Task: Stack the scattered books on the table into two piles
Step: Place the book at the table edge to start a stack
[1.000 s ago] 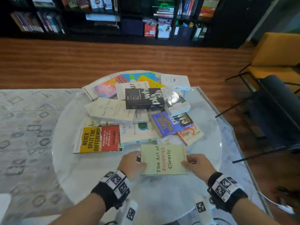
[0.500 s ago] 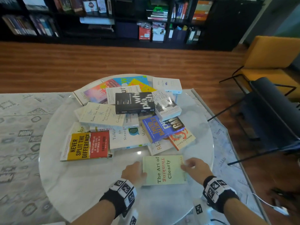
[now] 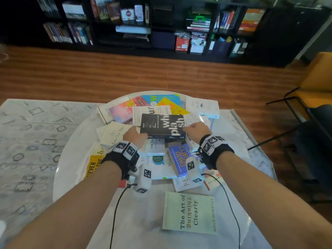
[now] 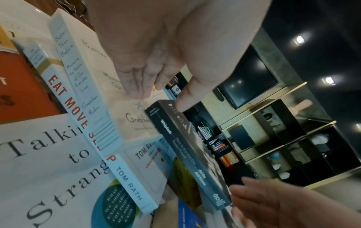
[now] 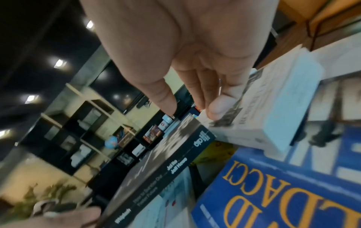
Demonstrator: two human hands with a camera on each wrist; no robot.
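A black book (image 3: 161, 128) lies on top of the heap of scattered books on the round white table (image 3: 143, 221). My left hand (image 3: 134, 136) is at its near-left corner. In the left wrist view the thumb lies over the cover of the black book (image 4: 187, 154) while the straight fingers (image 4: 134, 88) touch the cream book beside it. My right hand (image 3: 195, 128) is at the right end. Its thumb is over the far corner of the black book (image 5: 156, 169) and its fingers (image 5: 216, 109) rest on a white book. A pale green book (image 3: 189, 212) lies alone near the front edge.
Around the black book lie a blue book (image 3: 177, 159), a white book with a teal circle (image 3: 158, 164), a cream book (image 3: 113, 133) and a yellow-and-red book (image 3: 93, 166). A yellow chair (image 3: 316, 83) stands at the right and dark bookshelves (image 3: 161, 29) line the far wall.
Both hands have let go of the pale green book, which now lies flat near the front edge. They have reached forward to the two ends of the black book.
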